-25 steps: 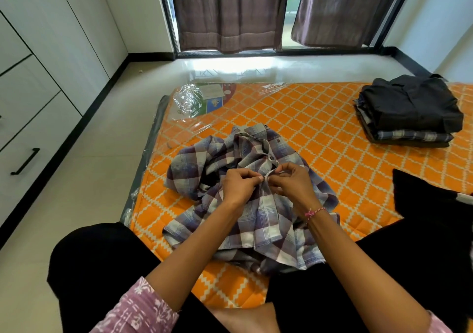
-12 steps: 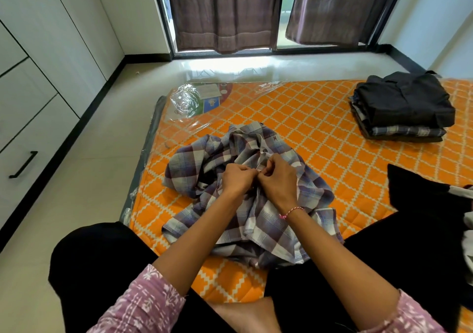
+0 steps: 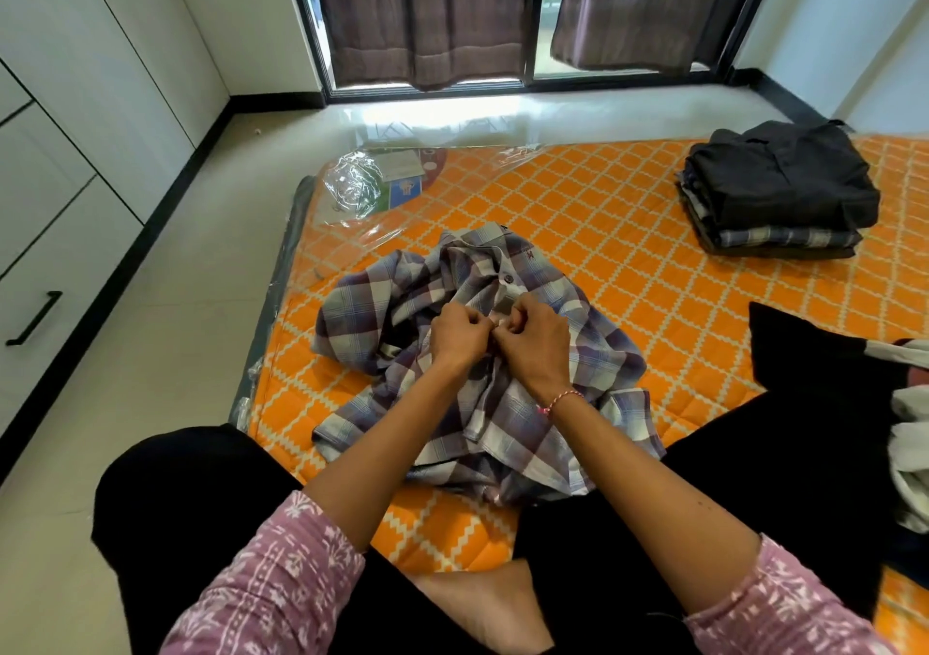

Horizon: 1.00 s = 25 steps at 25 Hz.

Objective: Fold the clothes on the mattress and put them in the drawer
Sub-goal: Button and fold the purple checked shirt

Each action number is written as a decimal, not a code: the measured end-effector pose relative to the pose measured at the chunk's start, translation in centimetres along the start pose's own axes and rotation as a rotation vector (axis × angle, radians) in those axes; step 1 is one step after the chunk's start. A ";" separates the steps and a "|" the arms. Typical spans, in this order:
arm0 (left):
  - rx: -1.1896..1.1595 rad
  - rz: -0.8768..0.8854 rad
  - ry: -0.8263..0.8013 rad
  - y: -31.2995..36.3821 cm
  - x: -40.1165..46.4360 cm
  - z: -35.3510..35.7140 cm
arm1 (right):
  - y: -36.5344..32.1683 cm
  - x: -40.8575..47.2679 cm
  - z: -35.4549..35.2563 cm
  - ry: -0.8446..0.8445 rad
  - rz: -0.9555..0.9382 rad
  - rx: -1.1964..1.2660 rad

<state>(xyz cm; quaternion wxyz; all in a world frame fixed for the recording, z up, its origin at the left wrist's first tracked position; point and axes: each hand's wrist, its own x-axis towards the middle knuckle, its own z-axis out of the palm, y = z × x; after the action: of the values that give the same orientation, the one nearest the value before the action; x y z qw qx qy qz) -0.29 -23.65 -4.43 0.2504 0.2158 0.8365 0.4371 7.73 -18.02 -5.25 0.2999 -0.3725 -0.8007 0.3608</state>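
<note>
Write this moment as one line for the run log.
step: buttoning | left hand: pinches plaid shirt placket | right hand: pinches same placket | folded stack: on mattress

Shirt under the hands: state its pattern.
The shirt is a purple, grey and white plaid, seen in the head view.

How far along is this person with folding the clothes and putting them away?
Done: a folded stack sits at the mattress's far right. In hand: the left hand and right hand pinch the front of a rumpled plaid shirt, apparently at its buttons. Left: folding it, the dark and light clothes at the right, and moving everything into the drawer, which is closed.
</note>
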 end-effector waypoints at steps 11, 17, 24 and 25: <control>-0.553 0.045 -0.243 -1.9 -0.2 -0.6 | 0.9 2.2 -1.4 -0.301 0.649 0.886; -0.366 0.009 -0.180 -2.3 -0.3 -1.0 | 1.0 1.7 -0.7 -0.219 0.360 0.587; -0.162 0.020 -0.001 -1.5 0.0 -0.6 | 1.3 1.5 -0.2 -0.075 0.163 0.395; -0.106 0.037 0.037 -1.4 -0.1 -0.3 | 1.4 1.5 -0.2 -0.086 0.186 0.423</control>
<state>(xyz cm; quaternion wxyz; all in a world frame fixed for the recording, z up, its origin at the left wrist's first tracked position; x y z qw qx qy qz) -0.59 -24.64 -5.43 0.2375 0.2097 0.8126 0.4891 7.60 -16.13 -5.95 0.3024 -0.3579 -0.6816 0.5620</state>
